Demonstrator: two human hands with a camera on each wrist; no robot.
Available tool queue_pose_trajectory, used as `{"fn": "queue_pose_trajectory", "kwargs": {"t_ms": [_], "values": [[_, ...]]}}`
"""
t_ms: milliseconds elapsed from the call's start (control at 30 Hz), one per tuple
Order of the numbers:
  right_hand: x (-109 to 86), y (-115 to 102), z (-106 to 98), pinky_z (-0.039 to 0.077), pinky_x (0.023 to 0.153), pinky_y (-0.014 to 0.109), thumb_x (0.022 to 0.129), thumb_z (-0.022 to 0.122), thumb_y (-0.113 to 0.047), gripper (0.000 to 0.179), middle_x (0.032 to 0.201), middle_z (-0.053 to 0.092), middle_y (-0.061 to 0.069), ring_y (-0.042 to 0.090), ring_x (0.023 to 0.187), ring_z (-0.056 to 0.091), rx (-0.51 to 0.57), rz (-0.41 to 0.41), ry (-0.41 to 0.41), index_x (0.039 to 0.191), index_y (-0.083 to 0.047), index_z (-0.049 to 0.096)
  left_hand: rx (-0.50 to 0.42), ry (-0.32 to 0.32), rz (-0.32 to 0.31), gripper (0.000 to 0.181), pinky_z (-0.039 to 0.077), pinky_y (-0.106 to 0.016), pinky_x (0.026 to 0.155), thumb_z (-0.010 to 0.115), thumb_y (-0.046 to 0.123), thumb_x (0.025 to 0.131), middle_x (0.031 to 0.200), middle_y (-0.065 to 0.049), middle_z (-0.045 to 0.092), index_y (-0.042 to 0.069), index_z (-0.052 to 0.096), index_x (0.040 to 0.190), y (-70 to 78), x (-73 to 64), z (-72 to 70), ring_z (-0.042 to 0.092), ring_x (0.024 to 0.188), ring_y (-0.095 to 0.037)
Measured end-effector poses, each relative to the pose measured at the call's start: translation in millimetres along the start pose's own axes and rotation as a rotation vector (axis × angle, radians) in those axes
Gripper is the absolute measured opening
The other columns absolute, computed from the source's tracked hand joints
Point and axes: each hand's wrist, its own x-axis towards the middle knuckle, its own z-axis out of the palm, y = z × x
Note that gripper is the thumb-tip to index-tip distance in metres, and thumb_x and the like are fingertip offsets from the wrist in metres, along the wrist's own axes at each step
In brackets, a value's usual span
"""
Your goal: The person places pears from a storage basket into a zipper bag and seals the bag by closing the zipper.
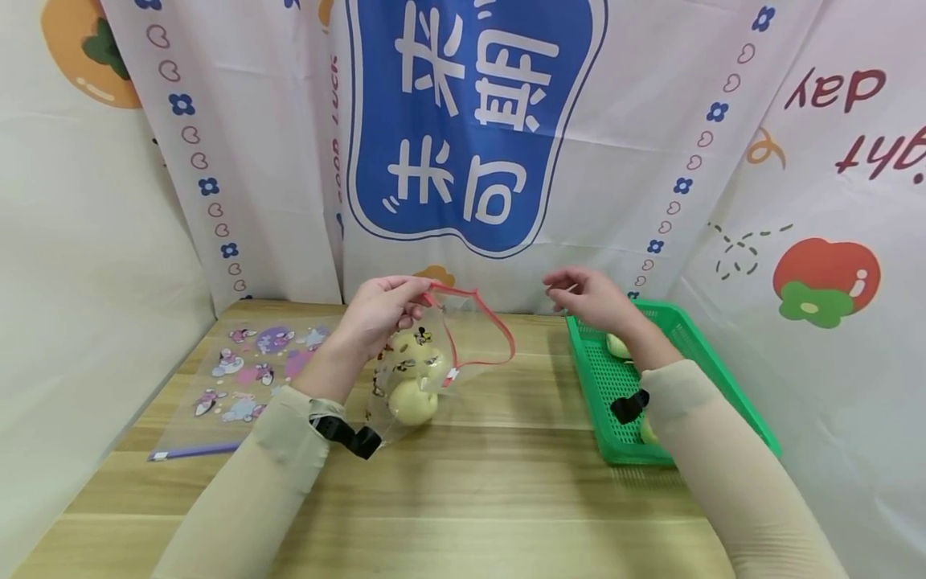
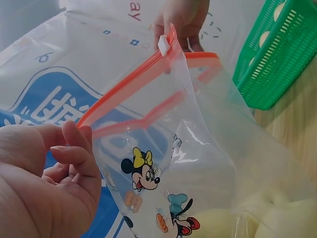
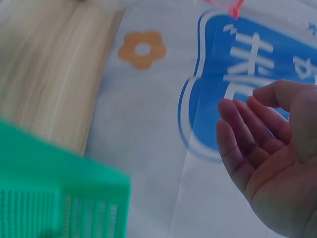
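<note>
A clear cartoon-print bag with pale round fruit inside rests on the table, its red rim pinched between the left hand's fingers. The right hand, fingers loosely bent and free, hovers by a green basket.

Soft shadows fall across a brightly lit table in the head view as glare streaks a zipper bag and a green basket blurs in the dimmer right-wrist view.
</note>
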Motion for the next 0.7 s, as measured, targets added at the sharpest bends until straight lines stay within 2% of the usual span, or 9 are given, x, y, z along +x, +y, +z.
{"fn": "queue_pose_trajectory", "kwargs": {"t_ms": [200, 367, 433, 533, 633, 700], "values": [[-6.2, 48, -32, 0.063, 0.086, 0.032, 0.114, 0.058, -0.025, 0.039, 0.132, 0.072, 0.023, 0.026, 0.102, 0.073, -0.066, 0.070, 0.066, 0.145, -0.002, 0.064, -0.042, 0.005, -0.008, 0.032, 0.042, -0.014, 0.053, 0.067, 0.023, 0.111, 0.083, 0.004, 0.073, 0.000, 0.072, 0.132, -1.4, 1.8, -2.7, 0.057, 0.066, -0.004], [-12.8, 94, -52, 0.060, 0.083, 0.030, 0.113, 0.055, -0.021, 0.043, 0.132, 0.070, 0.030, 0.033, 0.106, 0.072, -0.117, 0.130, 0.081, 0.145, 0.007, 0.061, -0.058, 0.010, -0.007, 0.031, 0.043, -0.014, 0.053, 0.067, 0.023, 0.111, 0.080, 0.006, 0.073, -0.001, 0.071, 0.130, -1.8, 2.5, -5.5, 0.057, 0.065, -0.004], [-15.1, 110, -58, 0.060, 0.087, 0.035, 0.112, 0.055, -0.021, 0.044, 0.134, 0.068, 0.032, 0.038, 0.112, 0.070, -0.145, 0.172, 0.078, 0.145, 0.008, 0.060, -0.057, 0.013, -0.012, 0.032, 0.043, -0.014, 0.054, 0.067, 0.023, 0.111, 0.081, 0.006, 0.073, -0.001, 0.071, 0.131, -2.0, 2.9, -6.3, 0.057, 0.066, -0.004], [-18.1, 130, -65, 0.060, 0.098, 0.051, 0.110, 0.056, -0.020, 0.047, 0.139, 0.064, 0.037, 0.048, 0.121, 0.066, -0.188, 0.222, 0.058, 0.144, 0.012, 0.058, -0.055, 0.019, -0.018, 0.033, 0.043, -0.014, 0.054, 0.067, 0.024, 0.111, 0.082, 0.005, 0.073, -0.001, 0.072, 0.133, -1.8, 2.4, -7.3, 0.057, 0.066, -0.004], [-21.4, 143, -70, 0.054, 0.108, 0.065, 0.109, 0.055, -0.021, 0.051, 0.143, 0.059, 0.042, 0.056, 0.130, 0.061, -0.232, 0.274, 0.013, 0.144, 0.016, 0.056, -0.052, 0.028, -0.024, 0.034, 0.043, -0.014, 0.054, 0.067, 0.025, 0.112, 0.082, 0.005, 0.073, 0.000, 0.072, 0.134, -1.3, 1.8, -8.1, 0.058, 0.066, -0.004], [-24.6, 148, -71, 0.050, 0.113, 0.069, 0.108, 0.055, -0.022, 0.054, 0.146, 0.056, 0.043, 0.059, 0.134, 0.057, -0.258, 0.314, -0.025, 0.145, 0.017, 0.054, -0.051, 0.032, -0.025, 0.034, 0.043, -0.014, 0.054, 0.067, 0.025, 0.112, 0.082, 0.005, 0.072, 0.000, 0.071, 0.135, -0.8, 1.3, -8.8, 0.058, 0.066, -0.004]]}}
